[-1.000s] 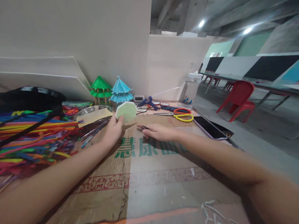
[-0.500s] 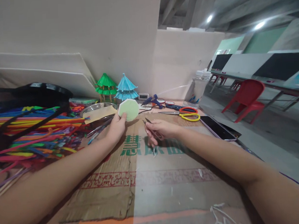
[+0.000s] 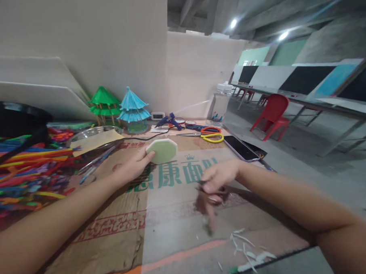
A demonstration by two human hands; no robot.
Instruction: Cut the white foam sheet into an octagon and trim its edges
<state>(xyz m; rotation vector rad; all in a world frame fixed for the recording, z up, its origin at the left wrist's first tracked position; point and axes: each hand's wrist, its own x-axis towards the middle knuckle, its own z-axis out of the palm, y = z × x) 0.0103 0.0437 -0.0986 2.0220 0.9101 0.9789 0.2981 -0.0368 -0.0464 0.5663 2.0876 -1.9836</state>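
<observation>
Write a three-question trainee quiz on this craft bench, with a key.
1. True or false: the left hand holds a pale green octagonal piece.
2. Which paper pagoda stands closer to the blue glue gun: A) the green pagoda, B) the blue pagoda, C) neither, they are stacked?
3. Fill in: the phone lies just right of the yellow-handled ____.

Key
1. True; the fingers grip its edge above the cardboard sheet.
2. B.
3. Scissors. The right hand is motion-blurred, so what it holds is unclear.
</observation>
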